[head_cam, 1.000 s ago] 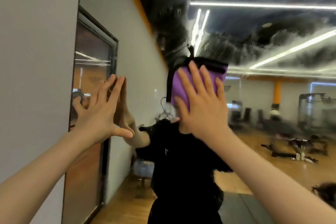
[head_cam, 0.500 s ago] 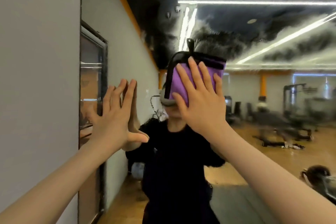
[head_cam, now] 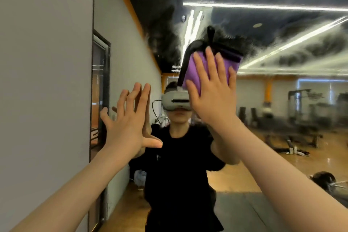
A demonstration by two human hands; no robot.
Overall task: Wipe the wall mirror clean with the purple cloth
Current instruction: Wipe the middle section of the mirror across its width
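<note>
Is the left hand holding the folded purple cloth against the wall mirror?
No, the right hand presses the folded purple cloth flat on the wall mirror; the left hand is bare, fingers spread.

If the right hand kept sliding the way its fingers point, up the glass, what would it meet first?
The right hand presses the purple cloth flat on the wall mirror. Straight up lies the cloudy, smeared patch; nothing solid seems to block it, as far as the picture shows.

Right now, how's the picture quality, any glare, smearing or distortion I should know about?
Head view: wide-angle bending at the edges; bright ceiling light strips glare in the mirror; cloudy streaks smear its upper part; the reflected gym looks soft, while the hands and purple cloth are fairly sharp.
</note>
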